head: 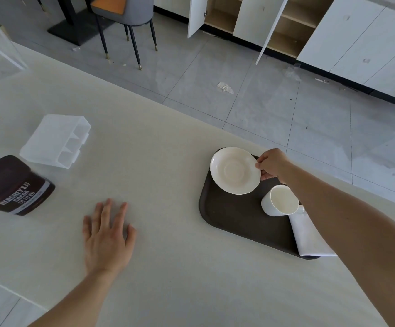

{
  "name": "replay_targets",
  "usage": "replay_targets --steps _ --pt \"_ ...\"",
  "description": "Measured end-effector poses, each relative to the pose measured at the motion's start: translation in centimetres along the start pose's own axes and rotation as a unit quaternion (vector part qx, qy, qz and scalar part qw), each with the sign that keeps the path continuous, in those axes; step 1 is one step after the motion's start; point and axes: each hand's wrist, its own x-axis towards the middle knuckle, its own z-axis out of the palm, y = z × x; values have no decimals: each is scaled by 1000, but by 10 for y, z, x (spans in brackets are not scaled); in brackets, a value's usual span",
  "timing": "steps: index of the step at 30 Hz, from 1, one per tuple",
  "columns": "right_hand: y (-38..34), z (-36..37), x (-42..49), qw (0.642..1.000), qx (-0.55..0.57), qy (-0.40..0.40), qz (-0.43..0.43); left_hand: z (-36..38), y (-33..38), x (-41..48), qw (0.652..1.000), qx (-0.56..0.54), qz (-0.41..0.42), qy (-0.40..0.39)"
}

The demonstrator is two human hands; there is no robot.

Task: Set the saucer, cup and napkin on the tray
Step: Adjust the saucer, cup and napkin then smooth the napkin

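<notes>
1. The saucer [235,170] is pinched at its right rim by the right hand [271,164], thumb on top and fingers curled beneath the edge.
2. The saucer is seen over the far left corner of the dark tray [234,215]; whether it is resting flat or held just above the tray cannot be told.
3. The white cup [280,201] is stood on the tray, just beside the saucer on its near right, mouth tipped towards the camera, handle partly hidden by the forearm.
4. The folded white napkin [309,237] is laid along the tray's right edge, just beside the cup, its near corner overhanging the rim.
5. The left hand [108,234] is spread flat on the pale table [168,142], fingers splayed, nothing gripped, well apart from the tray.
6. A brown cocoa tub [15,185] is found lying on its side at the left, with a clear plastic organiser [56,140] just behind it.
7. Beyond the table, a grey chair [125,15] and open white cabinets [262,20] are seen on the tiled floor.
</notes>
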Motion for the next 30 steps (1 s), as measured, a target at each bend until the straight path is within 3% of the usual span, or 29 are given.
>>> replay_targets --steps 26,30 --pt "3 -6 -13 996 69 -47 34 0 0 0 1000 9 -2 -7" --pt "16 -20 -19 998 67 -6 4 1 -1 1 1000 9 0 -9"
